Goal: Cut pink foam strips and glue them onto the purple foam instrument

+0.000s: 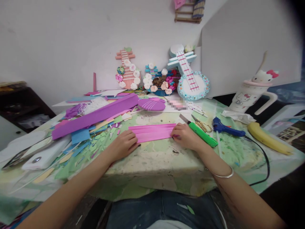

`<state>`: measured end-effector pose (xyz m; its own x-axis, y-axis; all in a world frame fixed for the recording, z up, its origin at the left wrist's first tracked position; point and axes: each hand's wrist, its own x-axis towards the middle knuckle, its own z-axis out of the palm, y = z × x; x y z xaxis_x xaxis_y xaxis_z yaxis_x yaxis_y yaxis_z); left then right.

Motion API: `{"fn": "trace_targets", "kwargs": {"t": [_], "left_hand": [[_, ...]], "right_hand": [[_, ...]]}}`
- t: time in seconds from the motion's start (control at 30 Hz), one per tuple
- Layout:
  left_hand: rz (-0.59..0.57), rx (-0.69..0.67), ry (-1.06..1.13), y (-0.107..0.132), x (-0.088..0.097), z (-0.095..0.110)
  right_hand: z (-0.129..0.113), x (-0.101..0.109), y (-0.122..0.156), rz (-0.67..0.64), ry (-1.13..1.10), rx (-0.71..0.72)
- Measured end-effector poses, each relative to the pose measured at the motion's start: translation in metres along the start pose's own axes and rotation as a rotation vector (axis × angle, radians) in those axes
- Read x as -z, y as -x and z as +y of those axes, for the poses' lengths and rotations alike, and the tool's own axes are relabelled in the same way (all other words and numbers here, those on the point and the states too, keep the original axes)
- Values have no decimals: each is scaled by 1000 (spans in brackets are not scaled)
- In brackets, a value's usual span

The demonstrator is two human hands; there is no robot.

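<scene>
A strip of bright pink crepe paper [153,132] lies stretched sideways across the table in front of me, with long folds along its upper part. Its left end is under the curled fingers of my left hand [125,143]. My right hand [184,135] is closed on the opposite end, thumb and fingers together. Just beyond the right hand lies a green utility knife [202,134] with its blade out. Gold-handled scissors [202,124] rest behind the knife. A purple pear-shaped piece with white strings [152,104] sits behind the pink strip.
A blue glue gun [227,128], its cord, and a banana [269,139] lie on the right, before a cartoon-cat tumbler [250,95]. On the left are a purple paper strip [95,116], paper scraps [95,143] and a white power bank [44,157]. Decorated model instruments [192,84] lean against the wall.
</scene>
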<state>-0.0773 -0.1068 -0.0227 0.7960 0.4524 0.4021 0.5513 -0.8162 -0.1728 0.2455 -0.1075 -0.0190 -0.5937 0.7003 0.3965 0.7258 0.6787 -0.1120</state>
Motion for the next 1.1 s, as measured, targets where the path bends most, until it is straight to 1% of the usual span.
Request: {"fn": "trace_targets", "kwargs": {"t": [0.1, 0.27, 0.37, 0.47, 0.63, 0.73, 0.9, 1.0, 1.1], "left_hand": [[-20, -19, -39, -9, -3, 3], [-69, -66, -91, -27, -3, 11], [-115, -90, -97, -39, -4, 19], [-157, -82, -124, -49, -8, 26], [-158, -81, -163, -56, -16, 33], [-165, -50, -145, -58, -20, 34], [-203, 77, -35, -61, -23, 34], [-214, 130, 1, -59, -23, 33], [-229, 154, 28, -55, -21, 32]], "right_hand": [[-5, -5, -7, -2, 15, 101], [-11, -10, -13, -21, 55, 167], [-15, -10, -14, -19, 88, 180], [-20, -10, -14, -3, 100, 181], [-26, -8, -16, -68, 127, 212], [-27, -9, -18, -76, 149, 206], [-28, -12, -21, -90, 86, 159], [-27, -14, -22, -105, 66, 123], [-23, -16, -21, -117, 65, 89]]}}
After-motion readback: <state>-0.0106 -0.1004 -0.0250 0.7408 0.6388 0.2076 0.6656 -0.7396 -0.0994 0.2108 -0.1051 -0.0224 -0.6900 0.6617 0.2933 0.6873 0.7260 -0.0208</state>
